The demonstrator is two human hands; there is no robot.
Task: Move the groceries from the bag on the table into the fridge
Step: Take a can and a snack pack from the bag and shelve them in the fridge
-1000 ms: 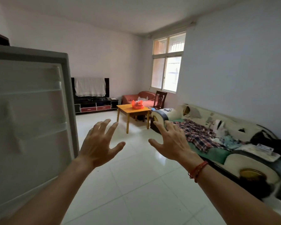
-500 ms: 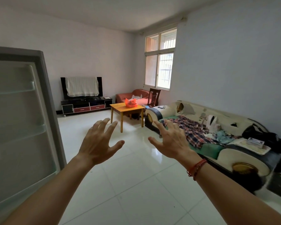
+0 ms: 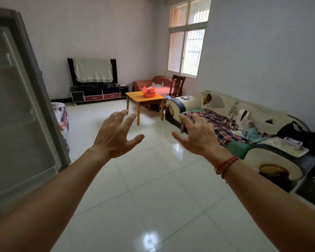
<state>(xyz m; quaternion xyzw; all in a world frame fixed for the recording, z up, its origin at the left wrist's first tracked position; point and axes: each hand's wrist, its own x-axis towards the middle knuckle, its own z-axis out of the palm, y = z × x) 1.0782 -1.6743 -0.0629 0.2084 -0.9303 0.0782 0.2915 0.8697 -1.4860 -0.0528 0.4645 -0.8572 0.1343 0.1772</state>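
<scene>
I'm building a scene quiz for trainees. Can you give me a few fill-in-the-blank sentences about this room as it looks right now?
1. The orange bag sits on top of the wooden ____.
2. Both the left hand and the right hand hold ____.
3. The fridge door on the person's left stands ____.
4. The red string bracelet is on the ____ wrist.

Missing words: table; nothing; open; right
</scene>
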